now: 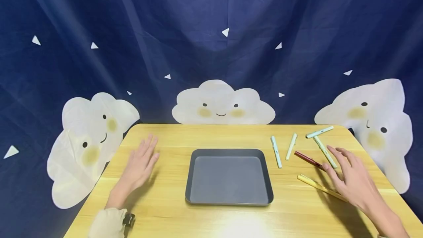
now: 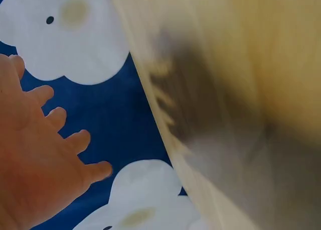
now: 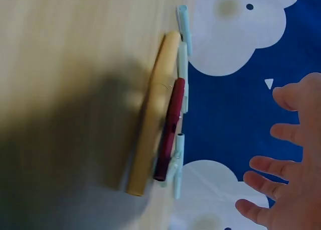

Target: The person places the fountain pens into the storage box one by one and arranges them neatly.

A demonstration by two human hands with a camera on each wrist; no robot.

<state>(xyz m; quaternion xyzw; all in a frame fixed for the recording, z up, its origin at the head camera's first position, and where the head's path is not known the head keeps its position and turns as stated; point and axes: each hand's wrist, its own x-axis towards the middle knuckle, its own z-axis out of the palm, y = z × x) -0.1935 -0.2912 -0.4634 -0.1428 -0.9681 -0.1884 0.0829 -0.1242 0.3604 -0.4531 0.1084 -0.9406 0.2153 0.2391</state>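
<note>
My left hand [image 1: 140, 162] hovers over the left part of the table, fingers straight and holding nothing. On the other side, my right hand [image 1: 353, 177] is spread above several pens, touching none that I can make out. Nearest to it are a dark red pen [image 1: 308, 159], a yellow pen [image 1: 320, 187] partly behind the hand, and a pale green pen [image 1: 325, 152]. A light blue pen [image 1: 319, 132] lies at the back. Closer to the tray are another blue pen [image 1: 276, 152] and a pale green one [image 1: 291, 147]. The right wrist view shows the yellow pen [image 3: 153, 119] largest.
A dark grey rectangular tray [image 1: 229, 179] sits mid-table, with nothing in it. The wooden table [image 1: 165, 216] ends at a dark blue curtain [image 1: 211, 58] printed with white clouds and triangles. A dark band [image 1: 129, 219] shows at the left wrist.
</note>
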